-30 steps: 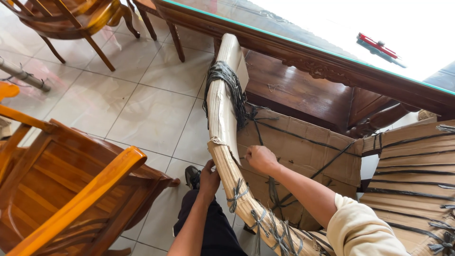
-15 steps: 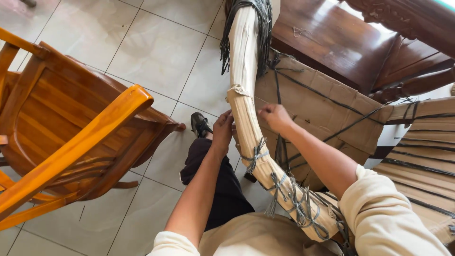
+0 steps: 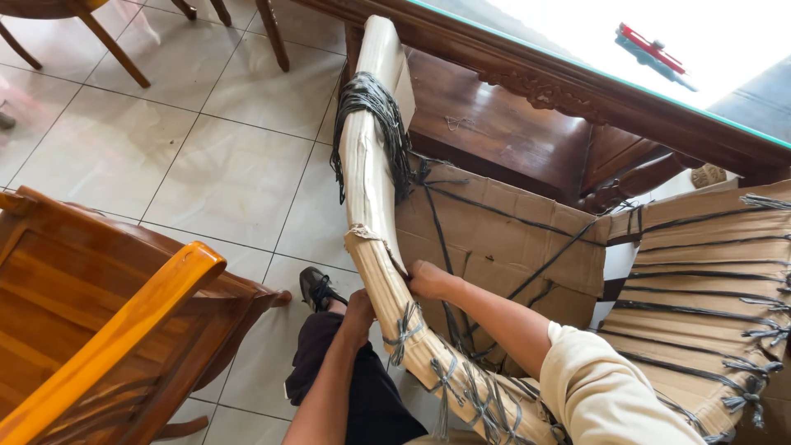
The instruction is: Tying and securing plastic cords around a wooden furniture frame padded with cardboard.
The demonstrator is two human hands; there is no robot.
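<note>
While the head camera looks down over the person's lap, both hands close on a long curved furniture part wrapped in corrugated cardboard that rises from the lower right of the frame up toward the table edge. The left hand grips the wrapped part from its left side, fingers curled against the cardboard just below a torn paper seam. The right hand, coming out of a cream sleeve, clenches around the right side of the same part at about the same height, so the two hands face each other across it. Grey plastic twine is knotted around the lower stretch of the part, and a thick bundle of dark twine wraps its upper stretch. Behind it lies a flat cardboard-covered panel crossed by dark cords, and to the right a second wrapped piece tied with many cords. A carved dark wooden table spans the top, an orange-brown wooden chair stands at the left on the tiled floor, and a black shoe shows beside the left wrist.
</note>
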